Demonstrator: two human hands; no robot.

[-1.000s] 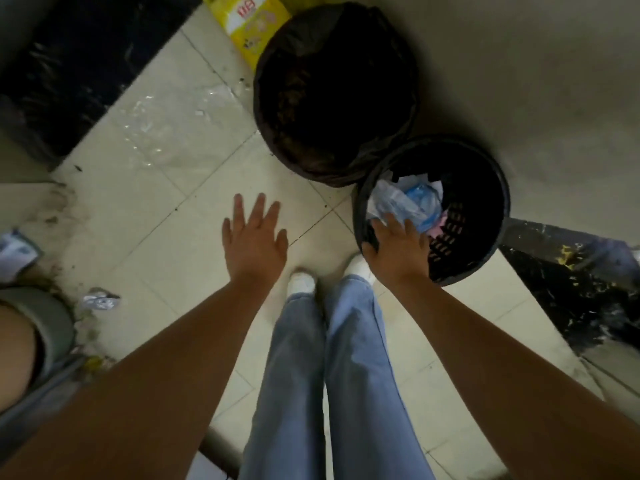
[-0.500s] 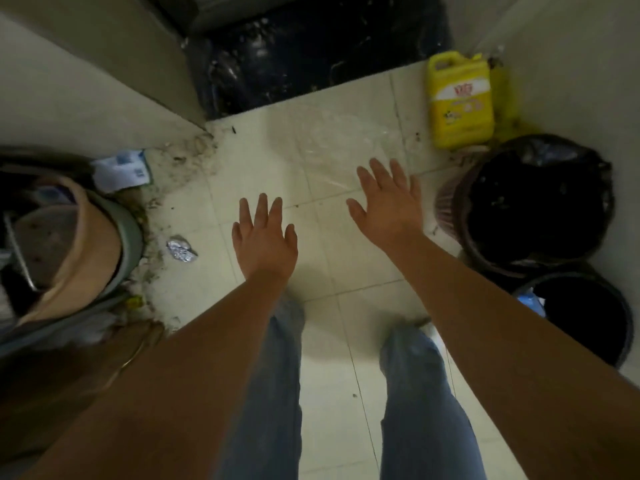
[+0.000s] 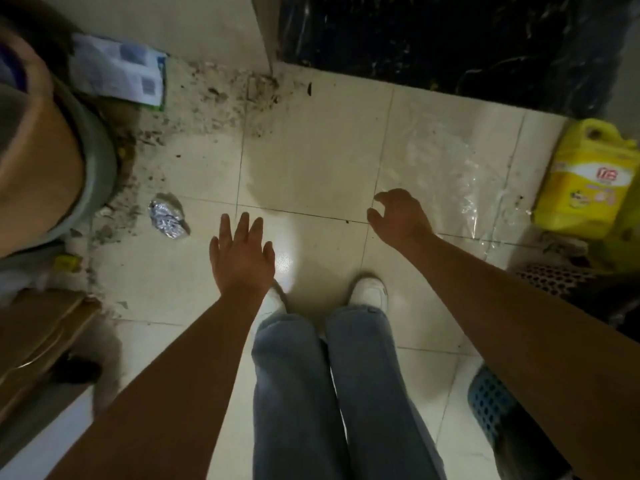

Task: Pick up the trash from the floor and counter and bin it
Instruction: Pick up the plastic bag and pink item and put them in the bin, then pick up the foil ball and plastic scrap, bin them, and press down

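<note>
A crumpled silver foil wrapper lies on the pale floor tiles, left of my left hand. That hand hovers flat, fingers spread, holding nothing. My right hand is out in front, fingers loosely curled and apart, empty. A clear plastic film lies flat on the tiles just right of the right hand. A white and green printed paper packet rests on the dirty floor at the upper left. A small yellow scrap lies by the left edge. The bins show only as a perforated rim at the right.
A yellow detergent jug stands at the right wall. A large round tub fills the left side, with a cardboard box below it. Dirt and crumbs are scattered at the upper left. A black marble threshold runs along the top. A blue basket sits at lower right.
My view has turned left from the bins to the open floor. The right hand left the basket bin, swung out over the tiles and curled its fingers. The foil wrapper is now closer.
</note>
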